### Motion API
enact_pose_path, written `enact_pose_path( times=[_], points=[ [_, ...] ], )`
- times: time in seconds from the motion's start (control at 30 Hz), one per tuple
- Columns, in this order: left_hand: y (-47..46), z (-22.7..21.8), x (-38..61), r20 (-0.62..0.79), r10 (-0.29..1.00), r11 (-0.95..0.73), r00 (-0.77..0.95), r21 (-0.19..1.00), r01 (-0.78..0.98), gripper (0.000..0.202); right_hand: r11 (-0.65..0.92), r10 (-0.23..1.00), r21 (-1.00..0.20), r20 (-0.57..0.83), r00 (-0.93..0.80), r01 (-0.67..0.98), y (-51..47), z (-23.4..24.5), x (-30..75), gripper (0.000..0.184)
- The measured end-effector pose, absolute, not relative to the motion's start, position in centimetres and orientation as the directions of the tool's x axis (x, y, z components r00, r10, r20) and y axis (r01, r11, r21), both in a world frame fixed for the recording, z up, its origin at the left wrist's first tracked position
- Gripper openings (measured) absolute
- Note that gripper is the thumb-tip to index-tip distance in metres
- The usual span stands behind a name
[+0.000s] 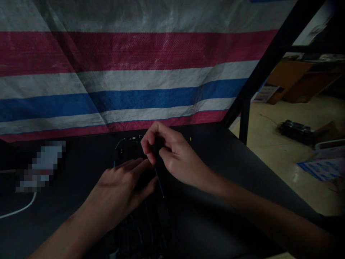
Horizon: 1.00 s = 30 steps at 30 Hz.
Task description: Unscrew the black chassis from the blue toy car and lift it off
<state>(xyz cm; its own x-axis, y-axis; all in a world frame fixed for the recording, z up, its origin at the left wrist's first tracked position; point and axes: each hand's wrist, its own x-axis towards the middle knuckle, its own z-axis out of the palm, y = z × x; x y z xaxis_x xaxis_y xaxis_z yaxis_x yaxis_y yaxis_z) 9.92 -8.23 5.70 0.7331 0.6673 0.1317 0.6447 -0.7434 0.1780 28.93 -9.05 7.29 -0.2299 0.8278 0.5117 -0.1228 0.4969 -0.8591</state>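
Observation:
A dark object with thin pale-blue edge lines (159, 181) lies on the black table, running from the middle toward the front. Its kind is too dark to make out; ribbed, band-like shapes show at its near end. My left hand (124, 183) lies across it with fingers stretched out and thumb apart. Just above and to the right, my right hand (169, 151) is curled, its fingertips close to the left fingers. Whatever is within its curled fingers is dark and cannot be identified. Both hands cover much of the object.
A pixelated phone-like thing (43, 165) with a white cable (24, 212) lies on the table (81, 172) at left. Behind hangs a striped woven sheet (134, 54). A black metal frame (245, 115) stands at right; boxes (291, 79) and other items are on the floor beyond.

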Motion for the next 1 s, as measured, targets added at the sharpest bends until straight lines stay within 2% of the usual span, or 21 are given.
enact_pose_path(
  times=[0.1,0.27,0.4,0.5,0.6,0.73,0.87,1.0],
  points=[
    [-8.3,5.6,9.9,0.137,0.669,-0.742,0.73,0.176,0.647,0.03,0.458,0.853,-0.864,0.493,-0.169,-0.209,-8.3,6.8,28.4,0.033],
    [-8.2,5.3,9.8,0.156,0.664,-0.747,0.731,0.171,0.642,0.03,0.343,0.891,-0.868,0.421,-0.169,-0.358,-8.1,6.6,27.9,0.033],
    [-8.1,5.1,9.8,0.156,0.659,-0.752,0.736,0.167,0.638,0.032,0.204,0.937,-0.859,0.31,-0.159,-0.47,-8.5,6.5,26.9,0.026],
    [-8.2,5.3,9.8,0.156,0.667,-0.745,0.728,0.156,0.649,0.03,0.1,0.971,-0.812,0.207,-0.124,-0.576,-8.3,6.5,25.9,0.017],
    [-8.2,5.5,9.8,0.168,0.666,-0.746,0.727,0.156,0.648,0.032,0.058,0.991,-0.741,0.121,-0.048,-0.669,-7.7,6.7,25.2,0.005],
    [-8.2,5.5,9.8,0.183,0.661,-0.751,0.728,0.163,0.64,0.033,0.019,1.0,-0.703,0.02,0.008,-0.711,-6.9,6.6,25.0,0.031],
    [-8.2,5.3,9.8,0.162,0.678,-0.735,0.717,0.164,0.658,0.033,0.032,0.999,-0.742,0.045,-0.002,-0.669,-6.5,6.3,25.0,0.055],
    [-8.3,5.5,9.9,0.149,0.686,-0.727,0.712,0.166,0.666,0.033,-0.007,0.995,-0.752,0.059,-0.077,-0.659,-6.0,6.3,24.9,0.062]
  ],
)
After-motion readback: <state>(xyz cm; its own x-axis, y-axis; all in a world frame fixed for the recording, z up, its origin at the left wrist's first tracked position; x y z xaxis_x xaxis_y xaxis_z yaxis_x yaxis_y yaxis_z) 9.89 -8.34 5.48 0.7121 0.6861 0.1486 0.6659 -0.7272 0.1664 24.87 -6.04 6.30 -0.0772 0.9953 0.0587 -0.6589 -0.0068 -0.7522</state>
